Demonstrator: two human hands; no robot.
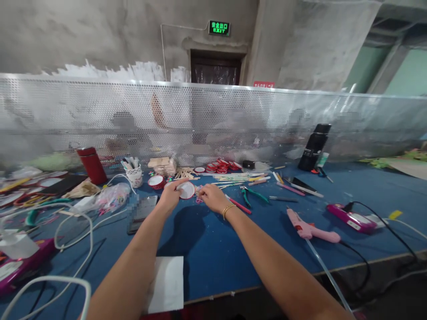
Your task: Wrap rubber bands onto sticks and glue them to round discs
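My left hand (171, 195) grips the edge of a white round disc (187, 190) with a red rim, its index finger stretched along the top. The disc is tilted and the hand covers part of it. Just to the right, my right hand (214, 198) has its fingers drawn together over a small pile of pinkish loops or bits (199, 195). Whatever those fingertips pinch is hidden. A small red tub with a white top (156, 182) stands behind my left hand. Red-rimmed discs (222, 166) lie stacked farther back.
Right of my hands lie a red pen (238, 204), green-handled pliers (255, 194) and a pink glue gun (310, 227) with a cord. On the left are a phone (143, 214), white cables and a red flask (91, 166). A perforated metal screen (213, 129) closes off the back.
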